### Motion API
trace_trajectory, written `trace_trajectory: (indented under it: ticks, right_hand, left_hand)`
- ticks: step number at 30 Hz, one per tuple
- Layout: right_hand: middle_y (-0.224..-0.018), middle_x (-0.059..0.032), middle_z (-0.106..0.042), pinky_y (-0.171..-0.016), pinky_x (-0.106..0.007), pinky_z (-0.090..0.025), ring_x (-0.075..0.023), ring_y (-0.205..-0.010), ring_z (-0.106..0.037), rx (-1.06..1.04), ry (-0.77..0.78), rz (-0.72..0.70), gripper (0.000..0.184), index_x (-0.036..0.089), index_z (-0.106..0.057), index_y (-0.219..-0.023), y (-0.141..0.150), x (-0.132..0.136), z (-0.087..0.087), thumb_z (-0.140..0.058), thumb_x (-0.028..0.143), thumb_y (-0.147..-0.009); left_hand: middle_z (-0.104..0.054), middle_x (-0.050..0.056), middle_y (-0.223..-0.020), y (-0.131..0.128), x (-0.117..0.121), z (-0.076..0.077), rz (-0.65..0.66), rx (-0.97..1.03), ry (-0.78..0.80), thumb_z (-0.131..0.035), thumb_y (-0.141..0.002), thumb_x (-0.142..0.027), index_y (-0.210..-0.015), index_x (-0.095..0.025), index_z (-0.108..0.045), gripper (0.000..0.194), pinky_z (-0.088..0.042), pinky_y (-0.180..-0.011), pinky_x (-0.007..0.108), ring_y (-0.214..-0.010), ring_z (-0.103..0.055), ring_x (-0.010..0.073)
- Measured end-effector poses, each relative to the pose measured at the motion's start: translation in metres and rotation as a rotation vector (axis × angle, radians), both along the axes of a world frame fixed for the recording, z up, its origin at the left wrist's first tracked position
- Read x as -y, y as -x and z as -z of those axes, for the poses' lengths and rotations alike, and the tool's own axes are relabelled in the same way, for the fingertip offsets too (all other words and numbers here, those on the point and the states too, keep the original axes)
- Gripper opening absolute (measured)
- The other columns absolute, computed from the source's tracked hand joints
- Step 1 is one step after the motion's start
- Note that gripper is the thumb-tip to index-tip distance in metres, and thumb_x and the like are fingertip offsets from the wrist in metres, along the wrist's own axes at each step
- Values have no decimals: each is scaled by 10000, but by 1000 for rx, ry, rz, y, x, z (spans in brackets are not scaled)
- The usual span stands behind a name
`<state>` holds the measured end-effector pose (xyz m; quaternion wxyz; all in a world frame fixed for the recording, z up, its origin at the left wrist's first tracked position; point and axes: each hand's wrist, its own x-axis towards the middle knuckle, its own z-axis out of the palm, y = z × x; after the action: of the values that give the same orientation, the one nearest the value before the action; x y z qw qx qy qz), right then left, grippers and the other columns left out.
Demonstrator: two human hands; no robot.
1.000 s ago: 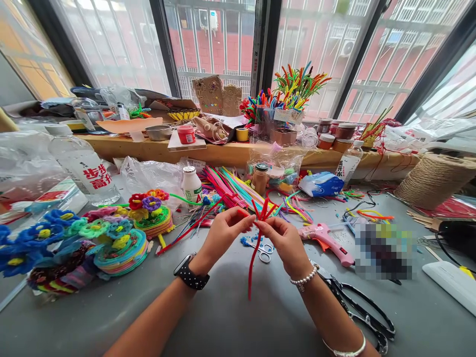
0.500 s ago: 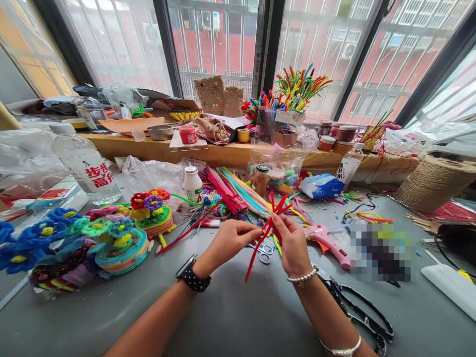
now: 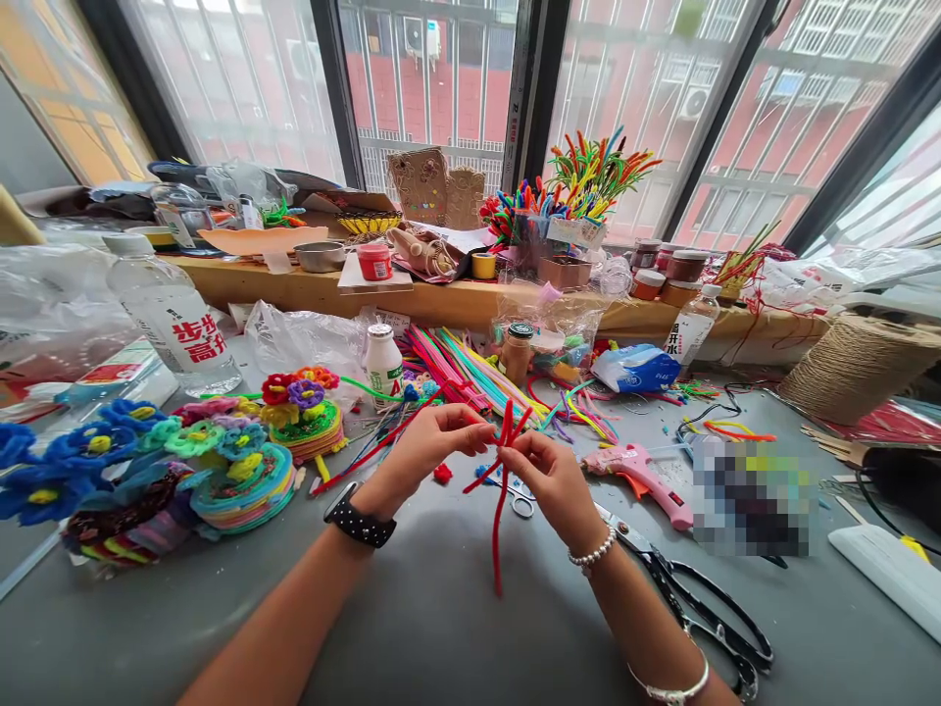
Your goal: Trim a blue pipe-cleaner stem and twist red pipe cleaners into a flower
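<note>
Left hand point(image 3: 420, 453): thumb and fingertips almost closed, nipping the red pipe cleaners point(image 3: 498, 539) near where they cross
Right hand point(image 3: 553, 479): thumb and forefinger pinched together on the same crossing, opposite side
Red pipe cleaners: up in the air over the grey surface point(image 3: 441, 628), short ends splayed, one long stem hanging
Near left hand: loose red tuft point(image 3: 442, 473)
Off to the right: pink glue gun point(image 3: 647, 482), black-handled scissors point(image 3: 660, 569)

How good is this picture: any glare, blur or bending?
In the head view: bright daylight washes out the windows; the outer window frames lean, likely lens distortion; a pixelated patch hides something beside the pink glue gun; a soft sheen lies on the grey table; the red pipe cleaners look fairly sharp.
</note>
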<state>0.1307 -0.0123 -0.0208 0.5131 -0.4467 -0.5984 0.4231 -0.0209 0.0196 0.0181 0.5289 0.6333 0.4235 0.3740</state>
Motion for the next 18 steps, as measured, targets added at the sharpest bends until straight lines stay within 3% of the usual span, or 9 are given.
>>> trace_trajectory:
  ticks: [5, 8, 11, 15, 18]
  right_hand:
    - [-615, 25, -479, -576, -216, -362, -95, -593, -440, -315, 72, 113, 183, 156, -521, -654, 1, -3, 5, -581, 327, -680]
    - [-634, 21, -485, -599, -230, -369, -103, -608, -447, -402, 93, 155, 188, 161, -523, -676, 3, -3, 7, -582, 339, -676]
    - [-615, 22, -475, -570, -224, -354, -100, -586, -431, -281, 85, 123, 197, 158, -517, -659, 2, -3, 6, -566, 347, -689]
    - [-559, 34, -430, -492, -212, -308, -86, -521, -378, -20, 72, 38, 227, 157, -487, -611, 0, 0, 2, -542, 356, -706]
    - [-562, 31, -438, -474, -206, -296, -86, -519, -373, 92, 45, -49, 229, 160, -475, -603, 1, 1, 2, -527, 352, -717]
  left_hand:
    - [-561, -10, -575, -8, 3, 7, -7, 75, 138, -605, -612, -362, -606, -140, -560, 227, -381, -524, 204, -556, -506, 94]
    - [-556, -14, -574, -9, 3, 10, 36, 115, 228, -611, -614, -351, -599, -136, -544, 226, -382, -531, 196, -546, -501, 80]
    - [-570, 0, -619, -5, 1, 9, 49, 96, 226, -607, -623, -343, -640, -133, -556, 217, -401, -573, 210, -591, -523, 94]
    - [-585, 34, -889, 0, -2, 6, -8, 122, 43, -623, -615, -297, -870, -165, -567, 292, -420, -673, 236, -782, -543, 137]
    - [-596, 23, -862, -2, 2, 3, 4, 97, 36, -627, -610, -279, -924, -188, -557, 334, -435, -618, 229, -741, -549, 137]
